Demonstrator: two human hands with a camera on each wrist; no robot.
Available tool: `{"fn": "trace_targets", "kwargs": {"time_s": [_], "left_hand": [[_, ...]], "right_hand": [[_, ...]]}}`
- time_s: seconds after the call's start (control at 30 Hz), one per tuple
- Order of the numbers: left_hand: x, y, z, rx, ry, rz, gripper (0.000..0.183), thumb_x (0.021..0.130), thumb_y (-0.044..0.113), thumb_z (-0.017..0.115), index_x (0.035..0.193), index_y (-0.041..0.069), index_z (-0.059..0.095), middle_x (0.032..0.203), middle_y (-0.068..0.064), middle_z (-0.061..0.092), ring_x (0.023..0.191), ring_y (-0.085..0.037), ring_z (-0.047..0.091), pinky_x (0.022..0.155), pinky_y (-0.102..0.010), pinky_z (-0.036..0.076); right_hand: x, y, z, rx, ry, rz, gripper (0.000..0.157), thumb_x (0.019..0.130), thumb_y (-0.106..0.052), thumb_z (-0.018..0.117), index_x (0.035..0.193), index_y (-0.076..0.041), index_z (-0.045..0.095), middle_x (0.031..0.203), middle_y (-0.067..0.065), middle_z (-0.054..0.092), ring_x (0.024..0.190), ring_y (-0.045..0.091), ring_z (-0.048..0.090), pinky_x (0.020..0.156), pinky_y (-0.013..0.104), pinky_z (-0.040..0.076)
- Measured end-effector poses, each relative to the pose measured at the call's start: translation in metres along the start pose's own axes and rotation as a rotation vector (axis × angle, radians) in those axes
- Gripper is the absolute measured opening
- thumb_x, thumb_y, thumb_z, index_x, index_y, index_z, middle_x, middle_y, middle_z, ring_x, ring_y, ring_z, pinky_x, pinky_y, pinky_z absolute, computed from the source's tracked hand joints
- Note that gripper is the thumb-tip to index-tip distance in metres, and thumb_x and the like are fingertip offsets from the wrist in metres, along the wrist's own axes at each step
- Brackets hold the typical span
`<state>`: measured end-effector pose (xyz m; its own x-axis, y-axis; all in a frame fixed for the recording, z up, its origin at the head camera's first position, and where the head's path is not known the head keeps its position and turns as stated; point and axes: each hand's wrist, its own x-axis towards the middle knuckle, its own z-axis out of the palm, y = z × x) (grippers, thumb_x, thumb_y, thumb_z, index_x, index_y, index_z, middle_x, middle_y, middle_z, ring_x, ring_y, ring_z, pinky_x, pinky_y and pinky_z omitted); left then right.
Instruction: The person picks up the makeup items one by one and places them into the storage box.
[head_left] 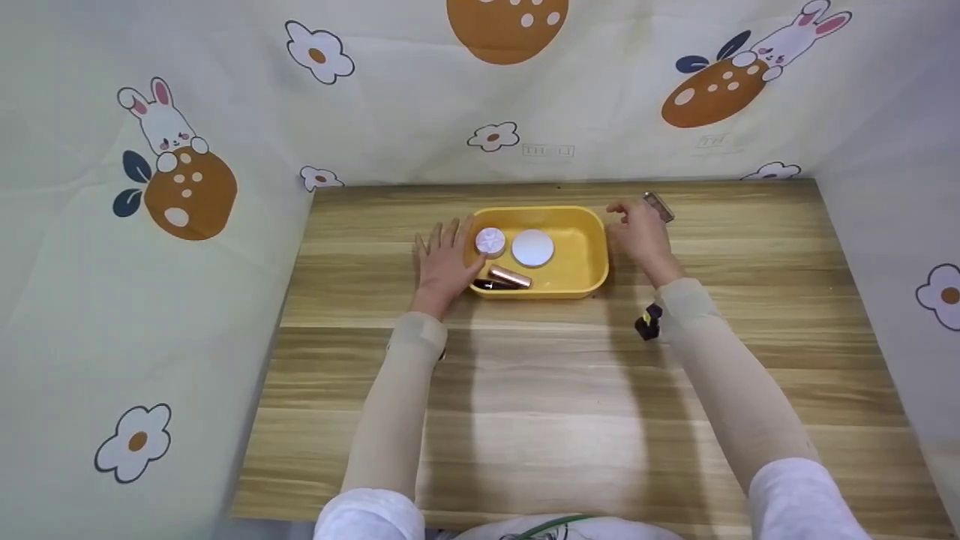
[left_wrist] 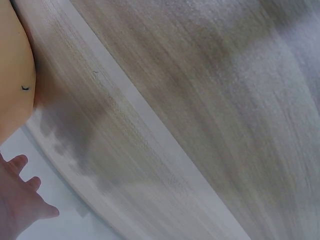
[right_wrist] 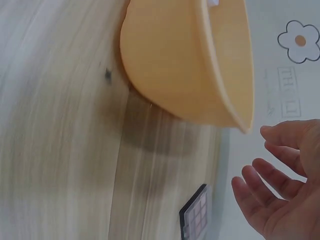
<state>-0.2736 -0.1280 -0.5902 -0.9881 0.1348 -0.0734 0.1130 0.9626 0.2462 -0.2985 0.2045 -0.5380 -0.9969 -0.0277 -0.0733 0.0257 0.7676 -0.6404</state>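
Observation:
A yellow plastic bin (head_left: 577, 291) stands near the back of the table. Inside it lie a white round case (head_left: 532, 248), a smaller round case (head_left: 490, 241) with a star pattern, a rose-gold tube (head_left: 510, 277) and a dark tube (head_left: 491, 285). My left hand (head_left: 447, 261) is at the bin's left side, fingers spread, thumb over the rim. Just off the bin's right end is my right hand (head_left: 640, 234), its fingers loosely bent and holding nothing in the right wrist view. Partly behind that hand lies a small palette (head_left: 659, 207) with a clear lid.
The wooden table (head_left: 540, 420) meets patterned cloth walls (head_left: 405, 97) at the back and both sides. A small dark piece with a yellow mark (head_left: 649, 322) shows beside the right wrist.

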Motion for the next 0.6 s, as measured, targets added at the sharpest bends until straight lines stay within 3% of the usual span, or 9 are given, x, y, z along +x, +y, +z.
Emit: {"fn": "trace_targets", "kwargs": {"time_s": [0.23, 0.37, 0.6], "left_hand": [[0.0, 0.0, 0.0, -0.014, 0.012, -0.002, 0.074, 0.09, 0.059, 0.041, 0.152, 0.034, 0.009, 0.157, -0.002, 0.02, 0.144, -0.033, 0.012, 0.11, -0.064, 0.002], [0.001, 0.0, 0.001, -0.007, 0.015, -0.006, 0.073, 0.09, 0.06, 0.04, 0.152, 0.035, 0.009, 0.157, -0.002, 0.021, 0.144, -0.032, 0.012, 0.11, -0.064, 0.002], [0.001, -0.001, 0.001, -0.003, 0.011, -0.007, 0.074, 0.09, 0.06, 0.04, 0.152, 0.035, 0.008, 0.157, -0.002, 0.021, 0.144, -0.032, 0.012, 0.11, -0.064, 0.002]], "right_hand": [[0.006, 0.021, -0.005, -0.032, 0.073, -0.026, 0.036, 0.085, -0.01, 0.064, 0.119, -0.001, 0.06, 0.118, 0.022, 0.057, 0.108, 0.035, 0.055, 0.092, 0.049, 0.043], [0.009, 0.031, -0.008, -0.037, 0.087, 0.004, 0.036, 0.086, -0.011, 0.064, 0.121, -0.001, 0.059, 0.115, 0.022, 0.058, 0.104, 0.035, 0.056, 0.09, 0.048, 0.044], [0.014, 0.047, -0.012, -0.078, 0.101, 0.085, 0.043, 0.086, -0.013, 0.064, 0.125, 0.002, 0.053, 0.121, 0.023, 0.053, 0.115, 0.038, 0.048, 0.099, 0.049, 0.039]]}}
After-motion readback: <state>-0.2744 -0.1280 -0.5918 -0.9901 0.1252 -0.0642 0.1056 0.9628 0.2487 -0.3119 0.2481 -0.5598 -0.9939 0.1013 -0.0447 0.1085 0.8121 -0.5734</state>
